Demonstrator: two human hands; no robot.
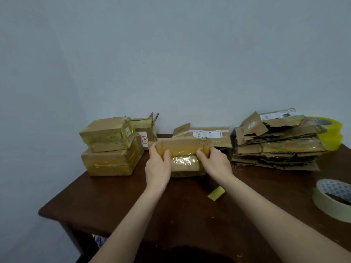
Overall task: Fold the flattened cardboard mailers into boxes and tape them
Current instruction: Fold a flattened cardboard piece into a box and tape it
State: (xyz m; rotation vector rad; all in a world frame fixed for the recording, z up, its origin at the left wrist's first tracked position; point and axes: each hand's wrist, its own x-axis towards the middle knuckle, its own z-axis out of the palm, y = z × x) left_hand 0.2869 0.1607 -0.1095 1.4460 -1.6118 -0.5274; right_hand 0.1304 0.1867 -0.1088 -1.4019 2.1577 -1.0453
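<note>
**While L hand [158, 168] & R hand [214, 162] clamp mailer [182, 147], stacks crowd table [133, 205]**

Taped boxes [110, 149] at 10 o'clock, flat mailers [279, 147] piled at 2, tape roll [332, 198] at 4, yellow scrap [216, 193] nearer. Barcode label [207, 133] behind — txt unreadable. Mailer sits at 12 — brown, half-folded, glossy yellowish tape; thumbs on its front.

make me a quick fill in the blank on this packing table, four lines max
1. The flat mailers are piled to the ____ of the held box.
2. The taped boxes are stacked on the table's ____ side.
3. The left hand and right hand both grip the ____.
4. The scrap lying on the table is ____ in colour.
Missing words: right, left, box, yellow.
</note>
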